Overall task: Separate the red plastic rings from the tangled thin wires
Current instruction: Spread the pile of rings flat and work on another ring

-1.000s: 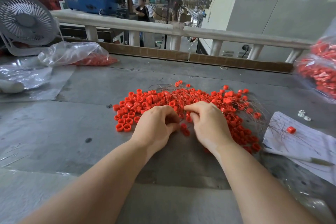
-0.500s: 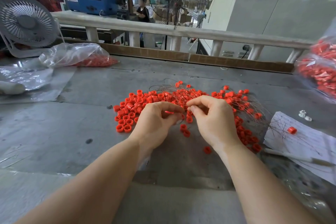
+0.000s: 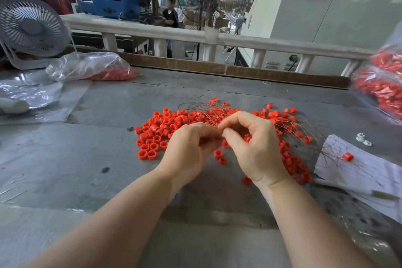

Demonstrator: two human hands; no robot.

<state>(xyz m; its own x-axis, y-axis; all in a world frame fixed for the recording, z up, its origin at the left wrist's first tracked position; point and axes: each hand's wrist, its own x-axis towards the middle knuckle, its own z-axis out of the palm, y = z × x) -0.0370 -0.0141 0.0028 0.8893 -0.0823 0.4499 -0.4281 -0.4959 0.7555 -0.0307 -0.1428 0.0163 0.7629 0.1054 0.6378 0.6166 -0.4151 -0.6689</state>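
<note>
Both hands, left (image 3: pixel 187 148) and right (image 3: pixel 256 148), pinch wires (image 3: pixel 204 113) fingertip-to-fingertip.

Small red plastic rings (image 3: pixel 162 130) lie scattered mid-table in a loose heap; tangled thin wires (image 3: pixel 203 109) thread across its far and right parts.

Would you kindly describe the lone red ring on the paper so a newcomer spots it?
Start at the white paper sheet on the grey table's right side. One red plastic ring sits on it beside a few thin wires, apart from the big red pile further left.
</note>
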